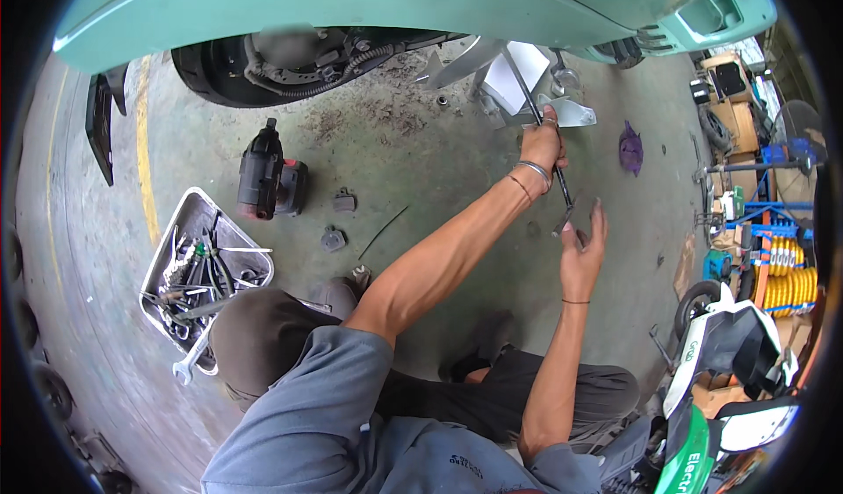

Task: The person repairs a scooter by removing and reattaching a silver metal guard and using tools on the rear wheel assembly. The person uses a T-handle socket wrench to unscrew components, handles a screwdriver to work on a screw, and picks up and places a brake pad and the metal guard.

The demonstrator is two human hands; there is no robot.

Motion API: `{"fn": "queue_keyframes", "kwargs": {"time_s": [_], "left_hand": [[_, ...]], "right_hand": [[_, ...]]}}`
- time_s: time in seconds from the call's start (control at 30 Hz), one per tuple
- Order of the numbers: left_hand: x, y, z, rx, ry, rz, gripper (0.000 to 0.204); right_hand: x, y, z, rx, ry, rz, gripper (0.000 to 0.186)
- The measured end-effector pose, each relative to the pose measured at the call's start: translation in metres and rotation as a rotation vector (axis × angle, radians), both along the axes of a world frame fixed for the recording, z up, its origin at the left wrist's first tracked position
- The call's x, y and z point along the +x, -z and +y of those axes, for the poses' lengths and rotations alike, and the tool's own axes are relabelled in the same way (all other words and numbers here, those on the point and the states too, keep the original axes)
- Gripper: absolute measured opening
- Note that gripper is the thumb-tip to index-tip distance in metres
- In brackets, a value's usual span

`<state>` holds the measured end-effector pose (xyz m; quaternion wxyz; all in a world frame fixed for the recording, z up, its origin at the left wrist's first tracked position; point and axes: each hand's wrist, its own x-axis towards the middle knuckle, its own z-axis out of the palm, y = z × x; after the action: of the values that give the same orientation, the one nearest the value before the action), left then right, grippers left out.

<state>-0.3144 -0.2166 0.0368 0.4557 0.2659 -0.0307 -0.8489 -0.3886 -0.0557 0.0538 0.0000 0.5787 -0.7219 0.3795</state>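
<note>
My left hand [543, 147] is wrapped around a long dark metal rod [527, 94], which runs up under the pale green scooter body [369, 2]. My right hand [581, 257] is open at the rod's lower end, fingers apart and raised, the thumb close to the short bent tip; whether it touches cannot be made out. Behind the rod lie silver and white sheet pieces [514, 77]. A black cordless power tool [261, 178] rests on the floor to the left, with two small brake pads [344, 200] nearby.
A metal tray [154, 261] of tools sits at lower left with a wrench [198, 346]. A purple rag [630, 150] lies right of the rod. A black wheel [211, 77] is under the green body. Shelving with boxes and yellow coils [781, 292] and a white-green scooter [720, 336] line the right.
</note>
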Motion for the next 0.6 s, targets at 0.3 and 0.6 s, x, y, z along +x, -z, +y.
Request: {"fn": "queue_keyframes", "kwargs": {"time_s": [0.3, 0.6], "left_hand": [[0.028, -0.004, -0.032, -0.02, -0.061, 0.075, 0.036], [0.031, -0.014, -0.036, 0.006, -0.091, 0.028, 0.037]], "right_hand": [[-0.003, -0.031, 0.003, 0.54, 0.383, -0.68, 0.045], [0.028, -0.001, 0.015, -0.091, 0.033, 0.363, 0.056]]}}
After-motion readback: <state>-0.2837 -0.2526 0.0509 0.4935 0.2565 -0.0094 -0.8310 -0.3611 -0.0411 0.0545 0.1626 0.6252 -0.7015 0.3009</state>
